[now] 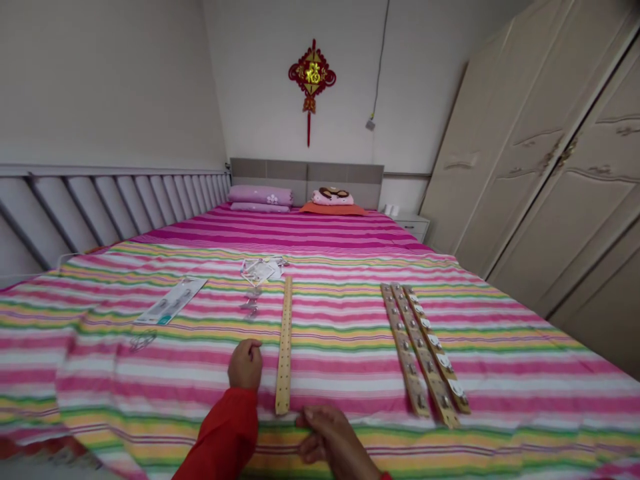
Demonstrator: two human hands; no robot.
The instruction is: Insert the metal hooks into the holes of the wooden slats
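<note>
A pale wooden strip (pixel 285 347) with rows of small dark holes lies lengthwise on the striped bedsheet (pixel 340 327). Just left of its lower half is my left hand (pixel 245 365), fingers curled closed; whatever it holds, if anything, is hidden. My right hand (pixel 333 437) is close to the strip's near end, on its right. Its thumb and index finger are pinched together, and I cannot make out anything between them. Beyond my left hand lie several small greyish pieces (pixel 251 303), too blurred to name, and a pile of white cards or packets (pixel 263 269).
On the right lie three long brown strips (pixel 417 353) bearing small metal pieces, the rightmost also with white discs. A clear flat packet (pixel 173 300) and a thin wire-like bundle (pixel 143 339) are on the left. Bed rail (pixel 125 200) at left, wardrobe (pixel 545 167) at right.
</note>
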